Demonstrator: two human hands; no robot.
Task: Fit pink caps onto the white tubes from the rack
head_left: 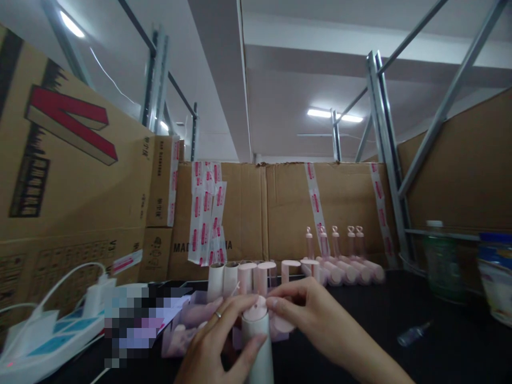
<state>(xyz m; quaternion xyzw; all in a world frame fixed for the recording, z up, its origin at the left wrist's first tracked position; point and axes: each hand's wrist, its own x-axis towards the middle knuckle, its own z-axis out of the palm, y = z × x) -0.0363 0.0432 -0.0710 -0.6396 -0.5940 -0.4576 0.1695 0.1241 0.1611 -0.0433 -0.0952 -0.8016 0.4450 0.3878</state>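
- The left hand (pixel 218 346), low in the centre of the frame, is wrapped around a pale cylindrical tube (pixel 258 346) and holds it upright; a ring is on one finger.
- The right hand (pixel 308 312) comes from the lower right and pinches the pink cap (pixel 256 310) on top of this tube with the fingertips.
- Just behind the hands, a row of upright paper tubes (pixel 240 278) stands on the black table (pixel 380 325).
- Further right in the middle of the frame, small pink bottles (pixel 336 242) stand behind lying pink tubes (pixel 352 271).
- A white power strip (pixel 48 333) lies at the lower left.
- Cardboard boxes (pixel 80 176) fill the background.
- A small clear bottle (pixel 414 334) lies at the lower right.
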